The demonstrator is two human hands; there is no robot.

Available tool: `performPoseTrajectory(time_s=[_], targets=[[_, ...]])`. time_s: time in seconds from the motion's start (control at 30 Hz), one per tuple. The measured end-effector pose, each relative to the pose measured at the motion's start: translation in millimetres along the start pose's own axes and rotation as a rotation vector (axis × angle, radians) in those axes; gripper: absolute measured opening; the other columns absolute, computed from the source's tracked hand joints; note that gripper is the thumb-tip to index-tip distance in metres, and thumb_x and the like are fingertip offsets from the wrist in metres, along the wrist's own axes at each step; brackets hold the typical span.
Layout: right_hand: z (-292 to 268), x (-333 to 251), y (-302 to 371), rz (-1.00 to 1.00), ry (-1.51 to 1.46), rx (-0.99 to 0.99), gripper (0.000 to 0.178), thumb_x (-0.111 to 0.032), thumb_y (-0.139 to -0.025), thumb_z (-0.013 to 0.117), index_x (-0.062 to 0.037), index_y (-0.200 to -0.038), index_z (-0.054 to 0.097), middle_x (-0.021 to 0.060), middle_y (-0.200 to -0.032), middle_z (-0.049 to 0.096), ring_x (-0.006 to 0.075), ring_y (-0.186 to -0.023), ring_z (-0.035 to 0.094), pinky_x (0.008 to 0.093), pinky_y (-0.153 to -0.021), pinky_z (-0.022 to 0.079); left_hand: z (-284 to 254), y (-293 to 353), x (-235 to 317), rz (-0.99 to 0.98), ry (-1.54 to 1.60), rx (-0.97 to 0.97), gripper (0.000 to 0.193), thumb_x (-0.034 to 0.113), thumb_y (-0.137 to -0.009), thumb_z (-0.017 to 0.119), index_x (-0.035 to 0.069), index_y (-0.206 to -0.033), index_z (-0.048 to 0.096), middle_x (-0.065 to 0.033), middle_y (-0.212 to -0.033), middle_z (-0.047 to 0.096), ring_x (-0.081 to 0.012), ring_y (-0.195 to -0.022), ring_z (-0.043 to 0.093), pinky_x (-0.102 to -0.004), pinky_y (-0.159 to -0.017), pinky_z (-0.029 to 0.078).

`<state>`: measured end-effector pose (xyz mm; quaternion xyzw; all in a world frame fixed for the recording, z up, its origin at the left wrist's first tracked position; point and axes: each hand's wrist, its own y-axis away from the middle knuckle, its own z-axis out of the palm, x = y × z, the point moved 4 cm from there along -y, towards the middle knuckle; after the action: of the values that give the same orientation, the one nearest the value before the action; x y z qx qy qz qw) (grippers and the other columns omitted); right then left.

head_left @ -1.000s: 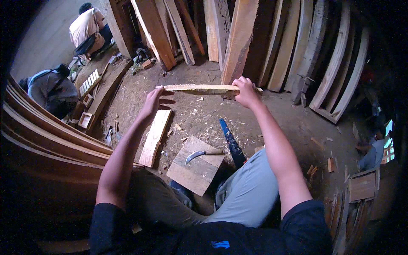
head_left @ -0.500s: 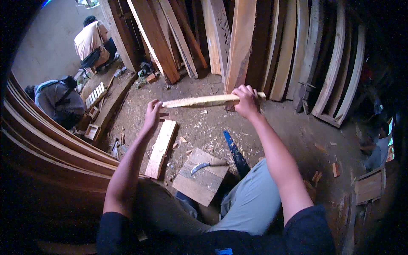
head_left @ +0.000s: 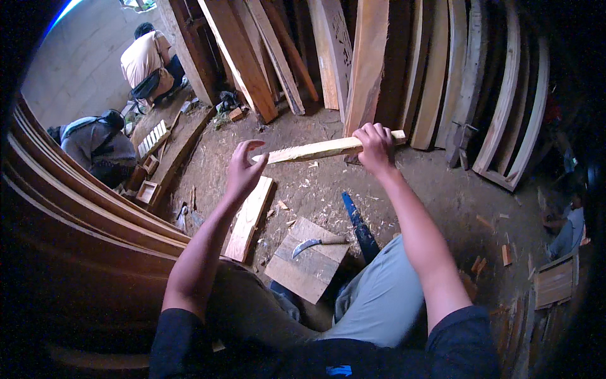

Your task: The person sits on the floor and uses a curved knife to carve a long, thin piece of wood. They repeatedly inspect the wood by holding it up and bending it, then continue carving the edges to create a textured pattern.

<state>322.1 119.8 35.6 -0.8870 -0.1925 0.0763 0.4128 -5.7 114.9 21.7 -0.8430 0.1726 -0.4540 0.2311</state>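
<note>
A pale, rough-edged wooden stick (head_left: 315, 150) is held up crosswise in front of me, its right end a little higher. My right hand (head_left: 377, 150) is closed around it near that right end. At the other end, my left hand (head_left: 243, 169) has its fingers curved and apart, the thumb beside the stick's tip; whether it touches is unclear. Below lies a knife with a curved blade (head_left: 307, 246) and a dark handle, resting on a square wooden board (head_left: 305, 271) between my legs. A short light plank (head_left: 249, 221) lies on the ground left of the board.
A blue saw-like blade (head_left: 360, 224) lies beside my right leg. Wood shavings (head_left: 315, 189) litter the dirt floor. Tall planks (head_left: 369, 69) lean at the back, and long boards (head_left: 95, 196) line the left. Two people crouch at far left; another person (head_left: 571, 230) is at right.
My left hand's fingers have spread away from the stick's left end. The right hand keeps its hold. The whole view has shifted slightly.
</note>
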Motion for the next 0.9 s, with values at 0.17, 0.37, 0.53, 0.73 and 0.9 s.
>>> performPoseTrajectory(time_s=[0.17,0.37,0.53,0.73,0.9], targets=[[-1,-7,-4,-0.110,-0.014,0.081,0.023,0.004,-0.066,0.061,-0.0128,-0.082,0.063,0.0019,-0.084,0.056,0.0234,-0.087,0.055,0.0369,-0.075,0.039,6,3,-1,0.135,-0.070,-0.215,0.047,0.024,-0.077,0.075,0.006,-0.117,0.059,-0.0145,-0.117,0.058,-0.0291,-0.112,0.056,-0.0364,-0.095,0.044],[-6,-26,-5,-0.222,0.011,0.028,0.025,0.003,-0.065,0.061,-0.0126,-0.085,0.062,0.0023,-0.085,0.056,0.0234,-0.087,0.055,0.0365,-0.078,0.041,29,20,3,0.148,0.032,-0.473,0.056,0.026,-0.075,0.077,0.006,-0.122,0.056,-0.0156,-0.117,0.060,-0.0305,-0.112,0.057,-0.0371,-0.095,0.044],[-10,-36,-6,-0.279,-0.004,-0.002,0.024,0.002,-0.067,0.064,-0.0131,-0.086,0.063,0.0018,-0.086,0.056,0.0230,-0.088,0.055,0.0374,-0.080,0.042,43,24,-5,0.081,0.133,-0.557,0.020,0.016,-0.087,0.064,0.006,-0.105,0.066,-0.0089,-0.092,0.068,-0.0150,-0.086,0.064,-0.0316,-0.077,0.051],[-2,-33,-3,-0.306,-0.018,-0.011,0.024,0.001,-0.068,0.063,-0.0136,-0.087,0.062,0.0029,-0.086,0.055,0.0240,-0.089,0.056,0.0392,-0.081,0.042,32,22,-11,0.021,0.076,-0.536,0.016,0.016,-0.088,0.060,0.006,-0.097,0.069,-0.0079,-0.083,0.070,-0.0146,-0.075,0.066,-0.0313,-0.070,0.053],[-3,-35,-3,-0.336,-0.036,-0.017,0.023,0.000,-0.070,0.062,-0.0147,-0.087,0.061,0.0034,-0.086,0.054,0.0241,-0.089,0.056,0.0383,-0.081,0.042,33,21,-10,0.060,0.078,-0.535,0.014,0.009,-0.083,0.065,0.002,-0.095,0.068,-0.0089,-0.085,0.071,-0.0142,-0.078,0.067,-0.0296,-0.072,0.053]])
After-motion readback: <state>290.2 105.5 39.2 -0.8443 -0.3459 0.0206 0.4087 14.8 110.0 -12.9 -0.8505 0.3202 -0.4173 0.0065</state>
